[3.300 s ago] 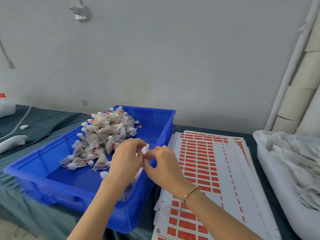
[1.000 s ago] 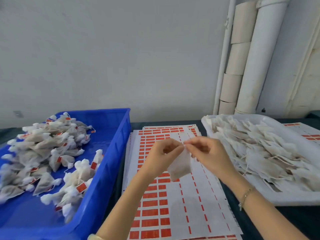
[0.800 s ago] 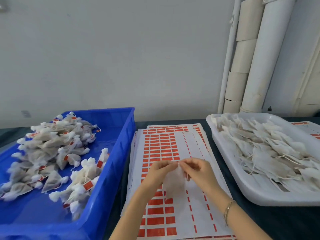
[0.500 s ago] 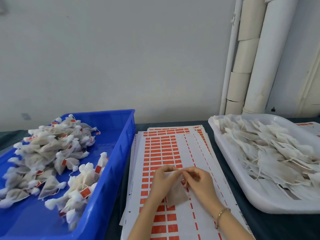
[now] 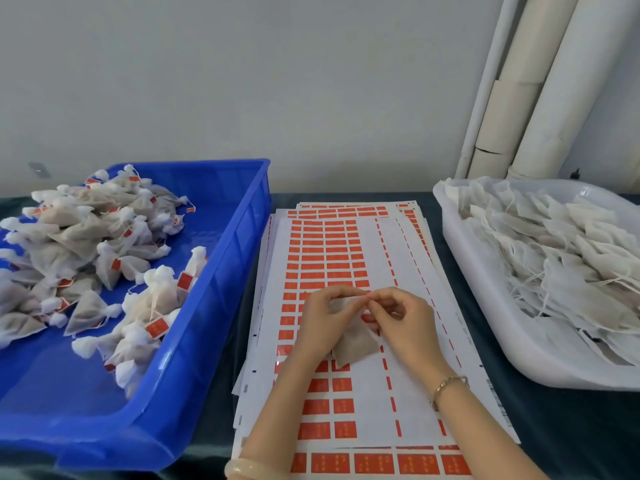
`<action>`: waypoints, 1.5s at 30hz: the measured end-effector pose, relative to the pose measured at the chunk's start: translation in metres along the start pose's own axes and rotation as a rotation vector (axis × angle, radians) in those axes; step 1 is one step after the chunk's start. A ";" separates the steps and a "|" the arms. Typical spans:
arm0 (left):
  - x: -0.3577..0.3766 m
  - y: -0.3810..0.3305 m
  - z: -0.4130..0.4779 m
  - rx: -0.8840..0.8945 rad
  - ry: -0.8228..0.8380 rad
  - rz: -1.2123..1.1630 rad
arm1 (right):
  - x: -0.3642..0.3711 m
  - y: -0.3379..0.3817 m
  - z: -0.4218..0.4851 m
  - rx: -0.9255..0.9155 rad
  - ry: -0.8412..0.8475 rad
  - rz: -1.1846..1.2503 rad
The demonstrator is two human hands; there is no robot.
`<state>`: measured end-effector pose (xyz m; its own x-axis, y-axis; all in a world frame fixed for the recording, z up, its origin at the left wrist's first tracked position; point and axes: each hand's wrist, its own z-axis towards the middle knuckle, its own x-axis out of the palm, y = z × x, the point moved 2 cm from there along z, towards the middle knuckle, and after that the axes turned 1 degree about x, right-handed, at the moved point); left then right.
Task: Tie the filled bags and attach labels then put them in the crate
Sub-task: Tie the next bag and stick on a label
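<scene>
Head view | one crate (image 5: 242, 258), one tray (image 5: 485, 306), one bag (image 5: 355, 344) | left hand (image 5: 322, 320), right hand (image 5: 403, 323) pinch bag top | hands lower in frame than earlier

We find the crate (image 5: 221, 282) at left on the table (image 5: 571, 427), tied bags (image 5: 86, 244) heaped in it. Label sheets (image 5: 408, 258) lie beside it at centre, our left hand (image 5: 325, 320) and right hand (image 5: 401, 323) holding a single bag (image 5: 355, 342) over them. The tray (image 5: 485, 306) of loose bags (image 5: 571, 258) sits at right, pipes (image 5: 540, 98) behind.
</scene>
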<state>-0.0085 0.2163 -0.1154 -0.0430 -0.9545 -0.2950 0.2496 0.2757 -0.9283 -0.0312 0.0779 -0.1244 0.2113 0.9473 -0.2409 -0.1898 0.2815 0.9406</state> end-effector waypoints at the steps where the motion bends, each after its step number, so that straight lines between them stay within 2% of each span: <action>1: 0.000 0.000 0.000 -0.008 -0.007 0.002 | -0.001 0.001 0.000 -0.015 -0.010 -0.020; 6: 0.002 0.002 -0.001 0.000 0.000 0.080 | -0.001 0.006 -0.002 -0.109 -0.077 -0.163; 11: 0.003 -0.001 0.000 0.044 0.005 0.044 | -0.001 0.006 -0.002 -0.172 -0.119 -0.210; 20: 0.003 -0.004 -0.003 0.075 -0.021 -0.083 | -0.007 0.010 0.000 -0.219 -0.240 -0.216; 25: 0.004 -0.004 -0.005 0.101 0.016 -0.104 | -0.013 0.008 0.003 -0.173 -0.320 -0.224; 30: 0.007 -0.011 -0.006 0.092 0.077 -0.110 | -0.015 0.008 0.002 -0.153 -0.356 -0.186; 33: -0.001 -0.009 -0.008 0.054 0.037 -0.097 | -0.017 0.012 0.001 -0.158 -0.338 -0.101; 38: -0.003 -0.012 -0.011 0.024 0.115 -0.160 | -0.024 0.019 -0.005 -0.308 -0.462 0.008; 45: 0.002 -0.011 -0.012 0.017 0.241 -0.019 | -0.031 0.020 -0.006 -0.288 -0.590 0.108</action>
<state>-0.0226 0.2130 -0.1084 -0.2772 -0.9043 -0.3247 0.2624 0.2539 -0.9310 -0.0471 0.0552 -0.0993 0.6507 0.7528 0.0990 -0.4702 0.2971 0.8311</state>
